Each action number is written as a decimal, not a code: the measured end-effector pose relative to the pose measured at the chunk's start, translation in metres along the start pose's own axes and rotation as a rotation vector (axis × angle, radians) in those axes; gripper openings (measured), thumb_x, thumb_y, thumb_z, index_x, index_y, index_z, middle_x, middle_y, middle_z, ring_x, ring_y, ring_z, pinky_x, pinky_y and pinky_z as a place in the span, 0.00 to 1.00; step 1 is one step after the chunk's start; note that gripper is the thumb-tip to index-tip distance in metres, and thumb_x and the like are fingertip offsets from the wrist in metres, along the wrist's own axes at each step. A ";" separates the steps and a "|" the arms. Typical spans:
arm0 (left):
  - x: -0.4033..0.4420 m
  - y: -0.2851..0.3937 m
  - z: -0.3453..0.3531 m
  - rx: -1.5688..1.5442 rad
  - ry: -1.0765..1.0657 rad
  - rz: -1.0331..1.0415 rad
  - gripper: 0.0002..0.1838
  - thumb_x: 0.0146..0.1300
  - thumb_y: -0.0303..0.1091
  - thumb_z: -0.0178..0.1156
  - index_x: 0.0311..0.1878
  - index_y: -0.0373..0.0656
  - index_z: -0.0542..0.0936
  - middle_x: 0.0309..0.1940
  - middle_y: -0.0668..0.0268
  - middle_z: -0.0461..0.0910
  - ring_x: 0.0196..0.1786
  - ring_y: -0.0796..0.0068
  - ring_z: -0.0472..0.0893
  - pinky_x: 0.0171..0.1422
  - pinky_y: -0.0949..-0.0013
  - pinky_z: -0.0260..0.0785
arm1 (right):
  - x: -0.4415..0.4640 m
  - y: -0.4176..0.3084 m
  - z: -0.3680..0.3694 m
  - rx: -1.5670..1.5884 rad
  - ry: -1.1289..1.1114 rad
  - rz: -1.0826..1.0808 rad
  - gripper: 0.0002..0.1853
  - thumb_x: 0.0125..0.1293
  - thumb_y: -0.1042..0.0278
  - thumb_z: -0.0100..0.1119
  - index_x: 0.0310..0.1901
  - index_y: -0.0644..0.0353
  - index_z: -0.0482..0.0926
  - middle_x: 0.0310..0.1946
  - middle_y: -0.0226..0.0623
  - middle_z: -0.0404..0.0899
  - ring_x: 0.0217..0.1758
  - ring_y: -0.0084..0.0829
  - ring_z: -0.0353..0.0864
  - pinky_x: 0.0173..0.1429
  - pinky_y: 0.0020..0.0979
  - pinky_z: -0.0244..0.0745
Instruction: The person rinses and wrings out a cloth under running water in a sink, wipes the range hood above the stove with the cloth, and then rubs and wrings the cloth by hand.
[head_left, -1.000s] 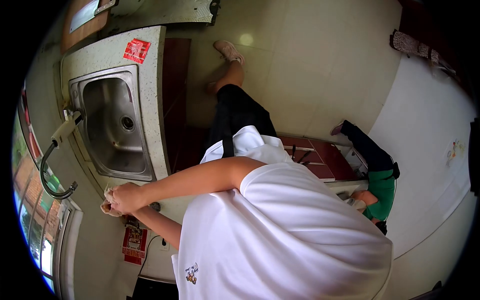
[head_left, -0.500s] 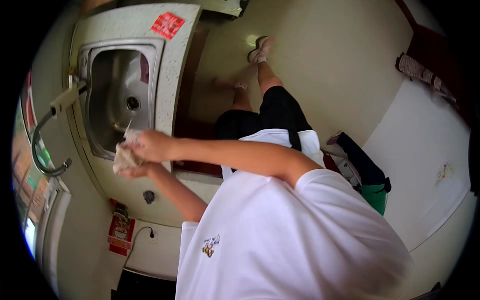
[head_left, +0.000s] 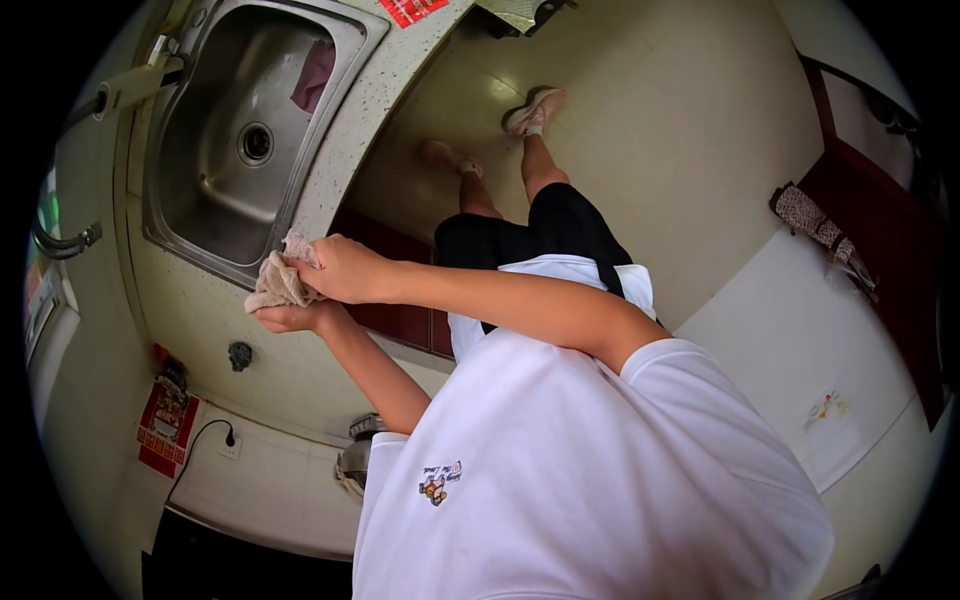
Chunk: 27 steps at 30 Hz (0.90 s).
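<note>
A beige, textured cloth [head_left: 281,284] is bunched up between both hands, just outside the near corner of the metal sink [head_left: 268,215]. My right hand [head_left: 350,268] is closed over the cloth from above, and a pinkish end pokes out past its fingers. Below it, my left hand [head_left: 290,317] grips the underside of the same cloth with fingers partly hidden. Inside the sink, a maroon cloth [head_left: 314,76] lies against the wall near the drain [head_left: 255,144].
A tap [head_left: 140,85] reaches toward the sink from the left. The speckled counter [head_left: 375,135] carries a red printed packet [head_left: 412,8]. A dark round fitting [head_left: 240,356] and a plugged-in cord [head_left: 205,435] are lower left. A metal pot [head_left: 357,455] stands beside my left arm.
The view has turned, so the sink sits higher. Both hands, still on the cloth, are now beside the sink's corner rather than over its edge. Another person's leg and green clothing have left view.
</note>
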<state>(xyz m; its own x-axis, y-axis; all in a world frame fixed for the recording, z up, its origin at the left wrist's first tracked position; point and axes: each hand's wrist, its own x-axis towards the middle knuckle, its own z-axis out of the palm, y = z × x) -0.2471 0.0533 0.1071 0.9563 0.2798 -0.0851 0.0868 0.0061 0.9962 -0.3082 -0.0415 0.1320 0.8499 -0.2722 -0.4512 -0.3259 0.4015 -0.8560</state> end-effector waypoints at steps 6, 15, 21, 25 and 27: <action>-0.002 -0.001 0.003 -0.013 -0.049 0.010 0.23 0.63 0.44 0.38 0.33 0.29 0.69 0.32 0.52 0.74 0.32 0.61 0.78 0.37 0.60 0.79 | 0.000 -0.002 -0.007 -0.024 -0.015 0.029 0.24 0.63 0.56 0.51 0.18 0.72 0.72 0.11 0.51 0.71 0.13 0.36 0.72 0.21 0.37 0.66; -0.013 0.020 0.031 0.040 -0.191 -0.080 0.28 0.60 0.44 0.35 0.37 0.24 0.74 0.35 0.49 0.76 0.35 0.55 0.79 0.38 0.58 0.78 | -0.004 -0.011 -0.012 -0.037 0.129 -0.014 0.26 0.61 0.52 0.51 0.20 0.74 0.73 0.14 0.55 0.72 0.17 0.45 0.76 0.24 0.40 0.69; 0.019 0.028 0.021 -0.062 -0.296 -0.173 0.32 0.61 0.50 0.33 0.50 0.29 0.72 0.45 0.51 0.75 0.46 0.57 0.77 0.48 0.56 0.75 | 0.001 -0.030 -0.003 0.068 0.147 -0.137 0.16 0.59 0.64 0.51 0.39 0.72 0.73 0.29 0.56 0.77 0.29 0.45 0.79 0.34 0.39 0.72; 0.020 0.069 0.019 -0.020 -0.322 -0.298 0.34 0.62 0.56 0.34 0.60 0.37 0.66 0.55 0.54 0.69 0.55 0.54 0.73 0.55 0.56 0.71 | 0.024 -0.028 0.010 -0.127 0.113 -0.598 0.28 0.58 0.64 0.50 0.58 0.70 0.62 0.63 0.60 0.54 0.61 0.53 0.64 0.61 0.40 0.64; 0.022 0.084 0.006 0.007 -0.390 -0.318 0.33 0.63 0.55 0.34 0.60 0.38 0.65 0.56 0.54 0.68 0.56 0.54 0.72 0.56 0.56 0.69 | 0.027 -0.025 0.044 -0.087 0.036 -0.610 0.32 0.56 0.58 0.52 0.59 0.70 0.62 0.62 0.60 0.56 0.64 0.53 0.59 0.66 0.43 0.54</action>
<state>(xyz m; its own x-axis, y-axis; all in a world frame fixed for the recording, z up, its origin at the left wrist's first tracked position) -0.2174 0.0546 0.1887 0.9154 -0.1143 -0.3860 0.3912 0.0256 0.9200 -0.2585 -0.0204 0.1524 0.8794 -0.4607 0.1195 0.1811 0.0917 -0.9792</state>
